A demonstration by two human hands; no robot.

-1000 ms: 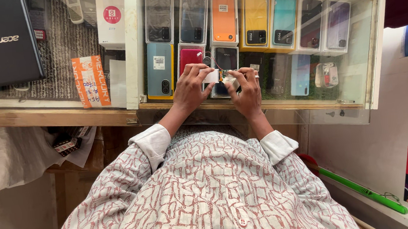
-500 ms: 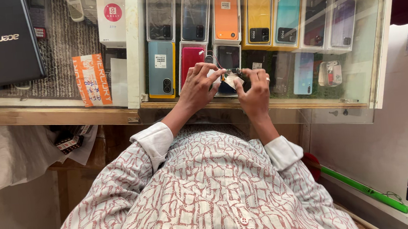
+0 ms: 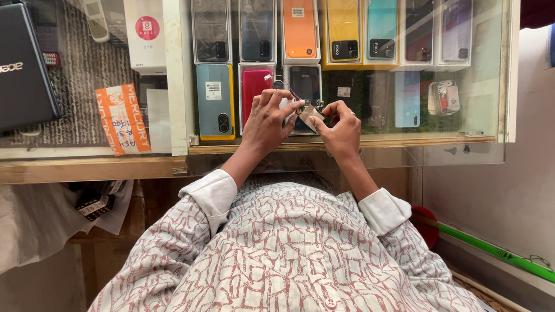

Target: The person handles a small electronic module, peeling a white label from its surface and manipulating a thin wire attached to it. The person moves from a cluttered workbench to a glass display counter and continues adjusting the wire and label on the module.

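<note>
Small pale card-like piece [image 3: 309, 113], flat and angular with something dark and metallic at its upper edge, sits pinched between both hands just above the near wooden edge of the glass counter [image 3: 355, 145]; what it is exactly is too small to tell. Nearest the camera, the person's soft cotton shirt [image 3: 279, 266] shows a cream ground with a broken reddish line pattern, plain white cuffs turned back at the wrists. The left hand [image 3: 267, 117] curls its fingers over the piece from the left, fingertips pressed on it. The right hand [image 3: 340, 127] meets it from the right, thumb and forefinger nipping the piece's corner, other fingers folded.

Under the smooth, reflective glass, rectangular phones [image 3: 300, 27] lie in two rows, glossy backs in teal, red, orange, yellow, pale blue and lilac. Toward the counter's far left corner rests a closed matte black laptop [image 3: 1, 68] over a ribbed grey mat [image 3: 87, 91].
</note>
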